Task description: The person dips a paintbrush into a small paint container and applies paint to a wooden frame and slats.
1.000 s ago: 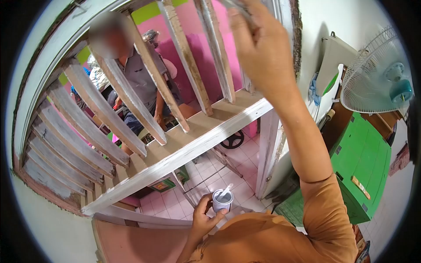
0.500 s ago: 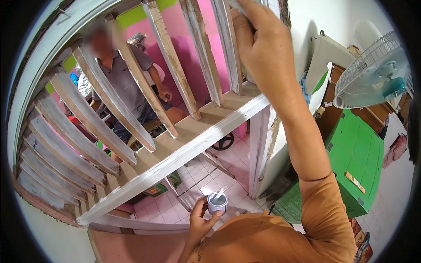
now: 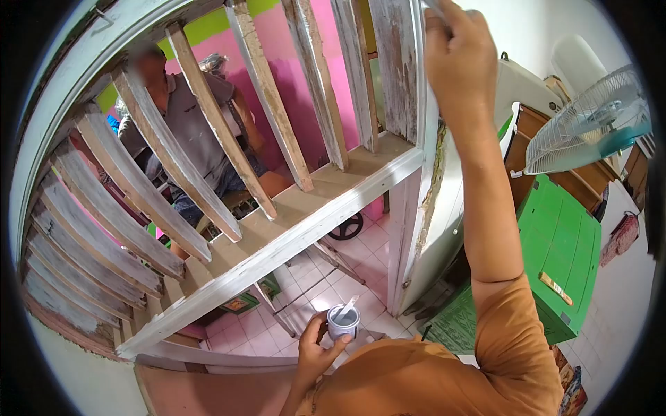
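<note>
Evidently snug in the left grip (image 3: 318,351), closed around its side, a small paint pot (image 3: 344,329) with a pale stick (image 3: 347,307) leaning inside; probably light and stiff but quick to spill, so best held level by the wall below the rim. Well above, pinched in the right grip (image 3: 463,62) beside the white post (image 3: 421,90), a sliver of thin grey implement (image 3: 433,6), cut off and unidentifiable.

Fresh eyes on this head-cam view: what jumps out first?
Probably the row of slats, patchy white and bare brown, fanning across the upper left. Next, the wearer's right hand, raised near the top edge, and the bright green box at right. Lower centre, the left hand holds a small can.
</note>
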`<state>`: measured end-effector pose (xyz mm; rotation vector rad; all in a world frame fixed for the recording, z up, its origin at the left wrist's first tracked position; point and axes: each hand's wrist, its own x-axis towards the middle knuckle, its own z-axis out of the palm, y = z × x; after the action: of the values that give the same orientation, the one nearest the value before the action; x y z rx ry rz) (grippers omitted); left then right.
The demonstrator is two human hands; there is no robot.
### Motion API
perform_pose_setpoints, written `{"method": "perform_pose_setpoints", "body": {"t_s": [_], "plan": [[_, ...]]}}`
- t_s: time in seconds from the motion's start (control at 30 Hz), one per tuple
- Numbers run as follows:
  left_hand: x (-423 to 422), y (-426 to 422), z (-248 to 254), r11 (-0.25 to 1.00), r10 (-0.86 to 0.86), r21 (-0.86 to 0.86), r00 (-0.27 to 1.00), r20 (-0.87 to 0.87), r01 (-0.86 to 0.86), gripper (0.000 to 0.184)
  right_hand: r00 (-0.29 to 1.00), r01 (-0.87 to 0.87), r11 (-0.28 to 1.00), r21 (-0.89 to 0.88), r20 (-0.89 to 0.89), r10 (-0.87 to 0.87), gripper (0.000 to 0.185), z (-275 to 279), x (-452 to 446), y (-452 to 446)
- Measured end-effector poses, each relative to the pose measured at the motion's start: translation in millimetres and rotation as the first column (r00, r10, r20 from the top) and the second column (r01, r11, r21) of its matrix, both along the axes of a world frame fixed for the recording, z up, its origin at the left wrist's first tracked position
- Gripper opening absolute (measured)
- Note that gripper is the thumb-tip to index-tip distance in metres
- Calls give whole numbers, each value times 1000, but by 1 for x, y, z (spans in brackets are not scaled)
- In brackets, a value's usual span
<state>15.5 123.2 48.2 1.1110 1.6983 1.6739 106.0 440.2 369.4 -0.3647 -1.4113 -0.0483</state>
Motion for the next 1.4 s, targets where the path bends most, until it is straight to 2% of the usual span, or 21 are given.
{"method": "perform_pose_setpoints", "body": {"t_s": [0.03, 0.1, 0.17, 0.2, 0.23, 0.3, 0.43, 0.5, 0.57, 0.63, 0.67, 0.77, 0.8, 0.97, 1.03, 1.07, 1.1, 1.17, 1.3, 1.37, 1.4], "plan": [[1, 1, 2, 1000, 5, 3, 1000, -4, -5, 56, 998, 57, 996, -61, -13, -58, 28, 1, 2, 8], [2, 1, 5, 1000, 2, 3, 1000, 15, -2, 56, 997, 60, 995, -79, -37, -64, 29, -1, -7, 6], [2, 2, 5, 1000, -5, -5, 1000, 25, 5, 56, 1000, -6, 998, 60, 1, 6, 29, -6, -16, -16], [0, 3, 4, 1000, -18, -10, 1000, 24, 18, 56, 997, -50, 992, 114, -47, 56, 29, -7, -22, -9], [-1, 2, 3, 999, -33, -17, 999, 24, 33, 56, 997, -47, 993, 109, -51, 53, 29, -6, -19, -2], [-2, 0, 3, 1000, -27, -9, 1000, 10, 27, 56, 999, 28, 994, -106, -30, -31, 28, -3, -6, 4], [-3, -1, 4, 1000, -9, -21, 999, 34, 10, 56, 998, -25, 995, -99, -52, 20, 27, -3, -11, 0], [-3, 0, -1, 1000, -12, -23, 1000, 23, 13, 56, 999, -24, 981, 192, -34, 31, 27, -12, -26, -11], [-3, 0, -1, 1000, -14, -27, 1000, 10, 15, 56, 999, 7, 979, 204, -43, 2, 27, -12, -22, -13], [-2, 1, 2, 1000, -7, -6, 1000, 14, 7, 56, 984, -174, 970, -168, -78, 163, 26, -4, -11, -20], [-1, 0, 2, 1000, -4, -2, 1000, 18, 4, 56, 985, -135, 991, -22, -111, 132, 28, -10, -21, 0], [-1, 2, 2, 999, 3, -37, 999, 35, -1, 56, 983, -182, 981, 75, 5, 182, 31, -18, -42, -28], [-1, 3, 1, 1000, -8, -29, 999, 32, 8, 56, 993, -120, 969, 216, 13, 120, 34, -18, -47, -36], [-2, 0, 4, 1000, -13, -13, 1000, 6, 13, 55, 991, -116, 989, 97, -47, 121, 34, -17, -35, -22], [0, -1, 6, 998, 40, -48, 999, 13, -39, 55, 993, -100, 992, -80, -74, 94, 35, -12, -31, -22], [0, -2, 4, 998, 44, -46, 999, 13, -43, 55, 968, -232, 970, -76, -112, 223, 31, -16, -40, -21], [-2, -2, 1, 999, 34, -40, 999, 32, -33, 55, 967, -235, 969, -75, -115, 226, 31, -16, -49, -28], [-3, -1, 0, 999, 24, -38, 999, 46, -22, 55, 983, -175, 967, 187, -27, 183, 29, -21, -63, -47], [-4, 4, 6, 999, -1, -34, 999, 35, 2, 55, 958, -286, 944, 165, 42, 283, 37, -23, -65, -59], [-4, 4, 6, 1000, -5, -24, 999, 36, 5, 55, 972, -206, 949, 237, -60, 226, 38, -19, -54, -35], [-3, 3, 6, 1000, 7, -30, 999, 32, -6, 55, 990, -132, 974, 185, -29, 139, 32, -18, -44, -26]]}}
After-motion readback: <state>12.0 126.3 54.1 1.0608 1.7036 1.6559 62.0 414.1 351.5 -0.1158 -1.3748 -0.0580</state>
